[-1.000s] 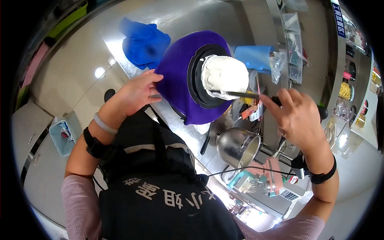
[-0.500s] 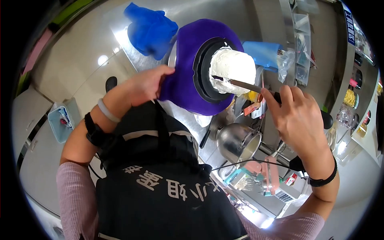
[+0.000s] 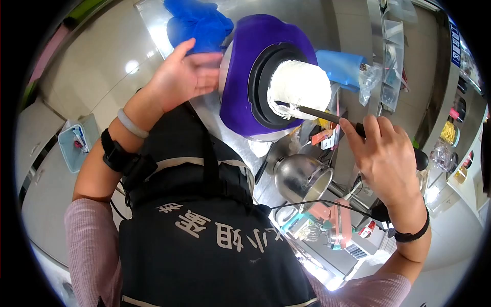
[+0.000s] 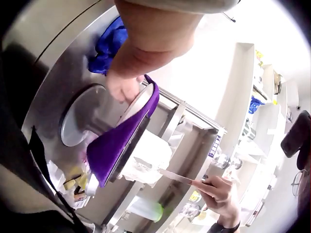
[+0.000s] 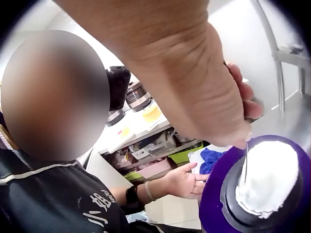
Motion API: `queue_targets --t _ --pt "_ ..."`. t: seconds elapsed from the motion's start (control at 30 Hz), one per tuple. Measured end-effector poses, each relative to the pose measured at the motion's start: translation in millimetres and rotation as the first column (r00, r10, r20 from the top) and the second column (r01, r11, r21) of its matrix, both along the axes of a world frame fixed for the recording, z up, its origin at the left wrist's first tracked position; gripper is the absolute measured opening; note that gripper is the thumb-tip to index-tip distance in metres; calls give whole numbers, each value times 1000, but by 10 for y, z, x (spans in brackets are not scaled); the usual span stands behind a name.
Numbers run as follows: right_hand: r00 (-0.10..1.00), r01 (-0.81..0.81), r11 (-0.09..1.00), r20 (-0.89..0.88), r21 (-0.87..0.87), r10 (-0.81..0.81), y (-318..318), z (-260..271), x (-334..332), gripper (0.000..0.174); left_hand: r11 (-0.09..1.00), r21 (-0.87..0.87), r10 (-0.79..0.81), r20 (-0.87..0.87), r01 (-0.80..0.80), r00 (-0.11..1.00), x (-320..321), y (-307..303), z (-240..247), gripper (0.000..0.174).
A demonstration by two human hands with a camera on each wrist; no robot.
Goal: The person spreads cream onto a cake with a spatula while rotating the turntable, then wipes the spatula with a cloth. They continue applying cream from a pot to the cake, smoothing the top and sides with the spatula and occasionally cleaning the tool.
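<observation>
A small cake covered in white cream (image 3: 303, 84) stands on a black round board (image 3: 259, 94), on a turntable draped with a purple mat (image 3: 236, 97). The turntable's pale pedestal foot (image 4: 73, 128) shows beneath in the left wrist view. My right hand (image 3: 386, 156) grips an icing spatula (image 3: 323, 114) by its dark handle. The blade lies against the cake's side near the board, with cream around its tip. My left hand (image 3: 186, 77) is at the turntable's rim, fingers extended toward it and thumb spread away.
A blue cloth (image 3: 198, 25) lies on the metal table beyond my left hand. Past the cake stand a blue container (image 3: 340, 66) and a plastic bag (image 3: 369, 82). A steel mixing bowl (image 3: 299, 179) sits nearer my right arm, with a pink mixer (image 3: 340, 220) behind it.
My left hand has gone from holding the purple mat's edge to spread fingers at the rim. The mat has turned with the turntable. The spatula stays at the cake's side.
</observation>
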State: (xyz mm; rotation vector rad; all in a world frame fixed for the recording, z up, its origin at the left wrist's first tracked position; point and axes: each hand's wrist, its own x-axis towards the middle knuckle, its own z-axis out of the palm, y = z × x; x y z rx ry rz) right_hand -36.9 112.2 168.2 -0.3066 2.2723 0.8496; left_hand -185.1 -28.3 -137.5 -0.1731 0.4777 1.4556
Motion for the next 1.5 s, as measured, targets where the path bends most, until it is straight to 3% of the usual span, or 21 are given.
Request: queue_targets --t 0.17,0.23,0.3,0.37,0.43,0.5,0.53,0.57,0.67,0.83,0.93,0.97,1.03,1.07,1.17,1.2,1.23,1.3,1.37,1.43,1.5 --pt "1000 10 1000 3 -6 -10 0 5 23 44 991 -12 -128 83 130 988 300 4 -101 70" --pt "1000 2 1000 7 -4 -2 9 11 15 43 950 -68 -310 -114 303 944 249 17 -107 74" --pt "1000 -1 1000 13 -1 1 14 20 15 43 972 51 -229 -41 231 973 100 26 -125 71" --pt "997 -72 997 3 -16 72 16 12 5 28 991 -34 133 17 -133 991 96 54 -6 69" --pt "997 -78 997 6 -8 78 2 11 1 28 995 -9 97 -8 -97 995 223 53 -2 68" --pt "996 -89 996 9 0 89 1 14 -15 28 935 -90 -338 62 343 939 370 58 -90 68" --pt "996 -88 996 14 4 88 5 15 -25 28 909 -38 -412 61 415 909 327 41 -111 68" --pt "996 -86 996 19 8 86 7 13 -25 28 908 -39 -414 62 416 908 235 27 -125 68" --pt "1000 -29 1000 -2 -4 29 3 6 -6 42 998 40 37 70 -40 997 86 24 -78 67" --pt "1000 -19 1000 17 -14 19 39 22 -51 44 961 -81 -252 129 264 959 381 26 -192 66" --pt "998 -64 997 18 -32 65 77 30 -69 37 949 257 -208 81 181 975 96 -15 -371 66" --pt "993 -116 992 8 -39 117 90 29 -76 30 949 257 -209 82 182 975 85 -13 -301 66" --pt "993 -115 992 7 -42 115 113 24 -74 30 992 46 113 16 -114 993 164 26 -82 64" --pt "993 -116 992 4 -44 116 124 26 -71 30 995 -70 -70 11 70 998 200 27 35 63" --pt "998 -61 998 28 -17 62 175 40 -46 41 968 -199 -159 -26 151 987 385 10 264 62" --pt "998 -61 998 29 -18 61 188 43 -46 41 990 137 64 -538 13 840 510 -58 -196 62" --pt "998 -65 998 25 -24 65 202 43 -47 41 991 136 62 -537 15 841 369 -69 -268 62" --pt "998 -65 997 17 -29 66 227 44 -35 41 985 172 1 67 -12 998 109 -55 -272 66" --pt "998 -50 998 21 -38 51 243 53 -30 42 998 57 22 29 -24 999 266 -36 -163 68" --pt "999 -44 998 12 -43 44 260 65 -32 43 970 -60 -220 180 234 959 444 -10 -110 64" --pt "999 -35 998 4 -52 35 281 72 -37 44 958 -16 -276 209 285 938 393 -7 -134 65"
